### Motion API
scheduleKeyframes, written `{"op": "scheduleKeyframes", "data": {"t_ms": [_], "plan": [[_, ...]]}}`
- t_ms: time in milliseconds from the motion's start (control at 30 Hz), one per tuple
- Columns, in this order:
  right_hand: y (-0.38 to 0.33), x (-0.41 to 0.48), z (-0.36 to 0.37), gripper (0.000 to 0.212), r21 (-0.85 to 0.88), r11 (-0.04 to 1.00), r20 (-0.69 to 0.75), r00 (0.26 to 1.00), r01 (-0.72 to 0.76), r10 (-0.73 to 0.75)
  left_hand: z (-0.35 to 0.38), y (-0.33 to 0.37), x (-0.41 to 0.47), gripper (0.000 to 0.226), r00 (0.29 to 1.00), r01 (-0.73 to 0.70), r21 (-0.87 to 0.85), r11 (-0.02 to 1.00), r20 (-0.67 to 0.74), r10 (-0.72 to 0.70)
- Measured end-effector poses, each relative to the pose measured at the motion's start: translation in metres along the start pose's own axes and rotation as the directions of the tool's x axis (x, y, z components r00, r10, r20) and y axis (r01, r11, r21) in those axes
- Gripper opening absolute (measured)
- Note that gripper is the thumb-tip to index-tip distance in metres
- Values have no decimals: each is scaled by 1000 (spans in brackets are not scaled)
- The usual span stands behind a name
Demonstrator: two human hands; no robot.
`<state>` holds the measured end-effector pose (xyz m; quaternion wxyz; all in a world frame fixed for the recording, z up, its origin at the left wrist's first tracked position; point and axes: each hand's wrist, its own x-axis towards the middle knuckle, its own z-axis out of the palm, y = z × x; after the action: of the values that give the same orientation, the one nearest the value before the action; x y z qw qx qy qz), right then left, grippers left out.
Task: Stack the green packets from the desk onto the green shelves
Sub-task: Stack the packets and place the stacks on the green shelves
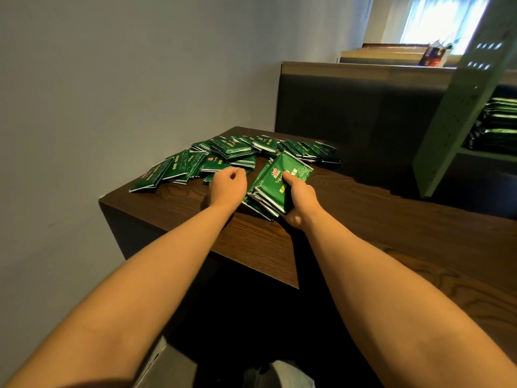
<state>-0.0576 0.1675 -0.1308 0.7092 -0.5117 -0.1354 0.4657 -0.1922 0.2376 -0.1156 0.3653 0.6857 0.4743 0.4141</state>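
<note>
Item: green packet stack, gripped in right hand, beside loose packet pile; left hand curled at pile, grasp indeterminate. Advice: square edges before adding more.

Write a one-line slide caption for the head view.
Right hand grips a bundle of green packets above the desk; left hand, fingers curled, at the loose pile.

Dim room, one blown-out window.
Daylight from the window, upper right, clips to white-blue; the wall fades to grey. The desk is dark, black shadow beneath it. Foil edges of the packets glint. Wide-angle distortion stretches the forearms and tilts the soft shelf.
</note>
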Motion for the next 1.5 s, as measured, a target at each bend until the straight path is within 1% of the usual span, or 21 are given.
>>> {"op": "scheduleKeyframes", "data": {"t_ms": [33,67,100,133,233,333,467,567,667,700,733,767,800,900,967,1100,1167,1267,1333,1400,1500], "plan": [[0,2,-2,35,-6,1000,-8,1000,-6,6,-3,-9,6,17,999,-14,138,990,-44,21],[0,4,-3,36,-12,1000,-9,1000,-9,9,-7,-17,11,22,997,8,294,956,-74,14],[0,5,-3,36,-19,1000,-6,1000,-13,13,-11,-25,16,34,996,43,434,900,-86,-6],[1,7,-3,36,-22,1000,2,1000,-18,18,-14,-32,18,44,995,71,528,846,-93,-25],[2,11,-2,37,-30,999,21,1000,-14,15,-18,-44,23,54,993,113,641,759,-51,-105],[2,13,-4,33,-15,1000,29,999,-15,15,-15,-48,27,52,991,87,661,745,15,-130],[5,16,-3,40,-4,999,23,999,-32,32,-15,-49,31,44,996,86,591,802,-35,-81],[4,14,-3,37,-9,999,26,999,-33,33,-16,-50,29,22,988,110,449,887,-143,-51],[4,16,-2,38,-11,999,31,999,-33,33,-19,-46,23,41,964,123,307,944,-264,-40],[4,15,-1,39,-12,999,32,999,-31,32,-20,-46,21,40,960,109,290,951,-278,-25],[4,15,-1,39,-14,1000,31,999,-28,29,-21,-45,20,32,960,89,278,956,-281,-8],[4,14,-1,40,-24,999,23,999,-26,27,-22,-46,19,19,959,69,253,965,-285,6],[4,13,-1,41,-32,999,17,999,-27,27,-23,-45,18,6,962,61,219,974,-273,1],[4,10,-2,51,-36,998,-6,999,-48,47,-26,-44,14,22,967,49,141,989,-254,-11],[2,8,-1,47,-21,998,-13,998,-61,61,-28,-40,11,25,965,65,101,993,-258,-37],[-1,-2,1,38,-2,997,38,997,-72,72,-26,-29,3,25,963,119,-165,979,-221,-155],[-3,-9,5,36,-3,997,52,995,-79,79,-24,-23,-3,30,967,139,-258,956,-172,-187],[-2,-15,11,44,30,994,65,993,-101,99,-20,-12,-14,45,980,153,-291,944,-80,-184],[-5,-20,16,40,52,995,67,995,-81,77,-20,-2,-22,43,984,158,-327,932,-29,-177],[-9,-22,19,36,76,996,77,996,-38,32,-18,5,-27,39,979,198,-384,902,39,-199],[-15,-24,18,39,83,996,125,992,-34,24,-16,9,-28,35,960,278,-456,845,122,-250]]}}
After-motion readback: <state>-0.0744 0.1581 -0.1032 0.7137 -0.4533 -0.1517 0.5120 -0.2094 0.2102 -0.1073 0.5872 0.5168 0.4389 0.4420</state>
